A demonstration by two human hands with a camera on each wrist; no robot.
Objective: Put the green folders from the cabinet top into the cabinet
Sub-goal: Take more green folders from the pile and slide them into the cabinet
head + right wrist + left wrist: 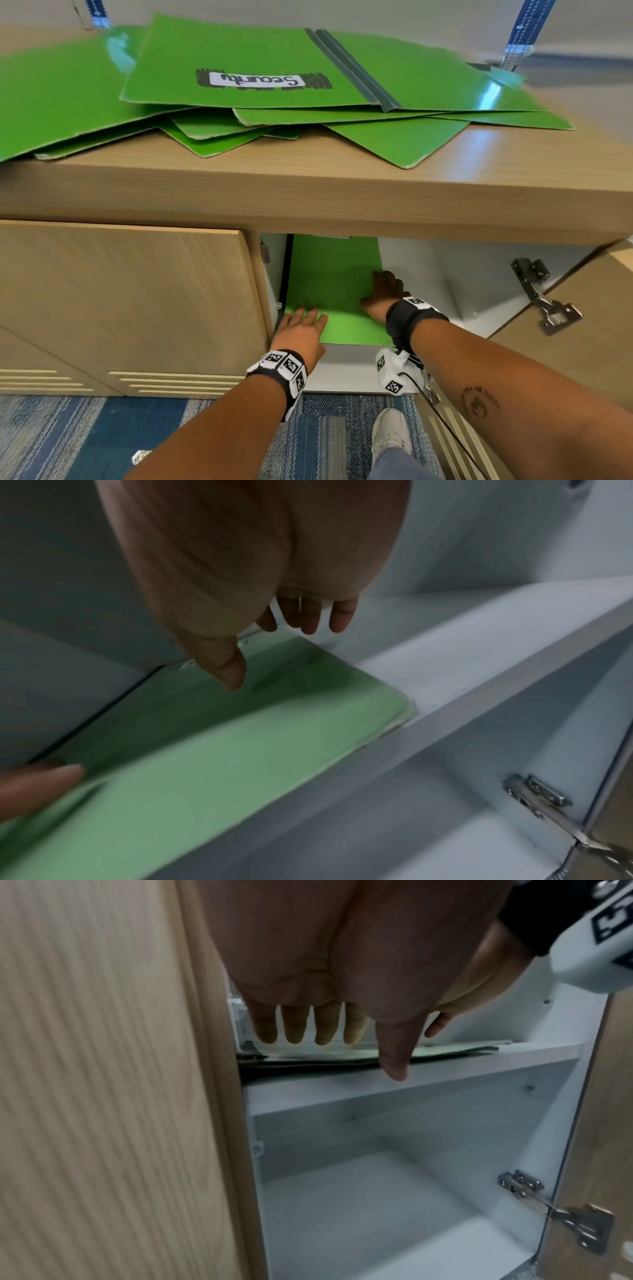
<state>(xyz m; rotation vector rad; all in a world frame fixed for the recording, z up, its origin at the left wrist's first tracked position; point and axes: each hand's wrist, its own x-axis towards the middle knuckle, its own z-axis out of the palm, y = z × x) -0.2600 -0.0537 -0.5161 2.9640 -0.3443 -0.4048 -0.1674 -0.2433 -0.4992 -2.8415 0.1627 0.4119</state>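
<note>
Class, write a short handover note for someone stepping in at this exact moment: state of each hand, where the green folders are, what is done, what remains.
Left hand: open, fingers straight, flat on the green folder in the cabinet near its front left corner.
Right hand: open, at the same folder's right edge; the head view does not show whether it presses.
That folder lies flat on the upper white shelf; the right door is open.
Done: at least one folder is inside.
Left: the pile of green folders on the cabinet top, the "Security" one uppermost, still has to go in.
</note>
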